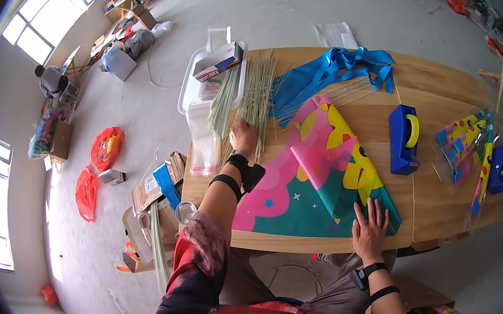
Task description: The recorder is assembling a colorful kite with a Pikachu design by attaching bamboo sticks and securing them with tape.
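A colourful triangular kite sail (272, 192), pink, teal and yellow with cartoon prints, lies spread across the wooden table in front of me, a pink flap raised at its middle. My right hand (371, 230) rests flat on its teal lower right part, fingers apart. To the left of the sail, thin pale sticks (258, 87) lie in a long loose bundle. My left hand (243, 136) is over the near part of this bundle with its fingers curled round some sticks; the fingertips are partly hidden. Blue fabric with ribbons (314, 76) lies beyond the sail.
A white tray (187, 90) with a box (218, 62) and more sticks stands at the table's left. On the right are a blue tape dispenser (398, 139), a second dispenser (497, 169) and packed kites (460, 138). Cartons (150, 194) stand left; people sit farther off.
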Motion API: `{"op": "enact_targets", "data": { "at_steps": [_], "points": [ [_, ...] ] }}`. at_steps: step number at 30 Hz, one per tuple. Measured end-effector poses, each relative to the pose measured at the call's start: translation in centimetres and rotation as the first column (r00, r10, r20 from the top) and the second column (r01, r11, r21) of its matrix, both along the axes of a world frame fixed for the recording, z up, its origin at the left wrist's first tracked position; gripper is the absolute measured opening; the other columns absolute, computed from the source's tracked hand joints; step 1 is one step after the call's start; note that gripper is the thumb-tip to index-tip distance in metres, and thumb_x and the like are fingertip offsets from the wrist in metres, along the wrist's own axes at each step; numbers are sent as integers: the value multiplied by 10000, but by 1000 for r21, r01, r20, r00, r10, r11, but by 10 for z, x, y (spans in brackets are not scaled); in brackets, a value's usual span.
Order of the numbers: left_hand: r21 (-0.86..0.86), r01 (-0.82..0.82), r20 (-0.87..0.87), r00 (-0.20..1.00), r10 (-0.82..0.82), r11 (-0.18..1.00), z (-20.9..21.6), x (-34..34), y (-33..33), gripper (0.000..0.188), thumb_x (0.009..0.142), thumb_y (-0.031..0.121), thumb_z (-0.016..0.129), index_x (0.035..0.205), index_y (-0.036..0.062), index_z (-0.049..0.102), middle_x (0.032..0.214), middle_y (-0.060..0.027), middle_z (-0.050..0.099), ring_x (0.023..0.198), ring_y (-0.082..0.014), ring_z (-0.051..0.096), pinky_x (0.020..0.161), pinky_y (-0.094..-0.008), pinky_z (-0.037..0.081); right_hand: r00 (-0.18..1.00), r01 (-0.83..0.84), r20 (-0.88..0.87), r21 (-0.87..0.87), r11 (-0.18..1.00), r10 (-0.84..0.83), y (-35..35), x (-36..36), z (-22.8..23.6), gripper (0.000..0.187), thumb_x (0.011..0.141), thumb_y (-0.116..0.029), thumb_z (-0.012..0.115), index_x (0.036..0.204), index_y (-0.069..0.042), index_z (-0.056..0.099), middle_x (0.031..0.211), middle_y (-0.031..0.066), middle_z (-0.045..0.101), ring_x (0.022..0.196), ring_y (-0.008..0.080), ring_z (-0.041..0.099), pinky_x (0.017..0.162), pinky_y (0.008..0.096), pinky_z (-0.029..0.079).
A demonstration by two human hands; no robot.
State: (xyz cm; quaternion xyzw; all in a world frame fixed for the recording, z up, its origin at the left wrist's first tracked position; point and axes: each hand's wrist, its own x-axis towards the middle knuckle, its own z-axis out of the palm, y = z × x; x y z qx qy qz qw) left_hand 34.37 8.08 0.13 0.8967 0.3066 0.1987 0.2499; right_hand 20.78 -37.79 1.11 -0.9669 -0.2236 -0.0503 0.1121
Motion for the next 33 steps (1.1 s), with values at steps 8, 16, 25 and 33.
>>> {"op": "enact_targets", "data": {
  "at_steps": [8,16,25,33],
  "points": [
    [68,-24,97,995,17,997,-16,-15,19,164,833,168,701,816,6,722,819,-235,714,838,-433,699,796,-512,547,1000,-13,1,19,1000,13,4,-2,3,541,993,-239,567,1527,-266,485,1619,140,371,1517,337,302,1240,592,157],
    [-45,36,136,990,-29,998,11,-49,5,182,869,171,660,847,-2,713,881,-254,715,860,-459,684,793,-531,538,999,-7,45,64,998,4,0,-3,2,522,983,-254,572,1502,-268,515,1597,134,406,1509,324,317,1238,599,161],
    [-531,289,167,957,-236,796,49,-190,-75,199,941,171,719,939,-28,719,723,-50,692,647,-103,636,605,-287,507,994,-34,104,75,997,26,-4,-8,-17,504,1002,-289,558,1504,-270,508,1597,114,396,1508,312,309,1226,600,164],
    [-594,480,129,849,-513,645,70,-337,-114,186,960,164,714,978,-21,705,716,-24,644,656,-83,593,603,-270,478,960,-119,269,141,983,78,22,-2,19,461,1033,-379,589,1386,-84,590,1382,134,623,1304,256,555,1118,537,355]
  ]
}}
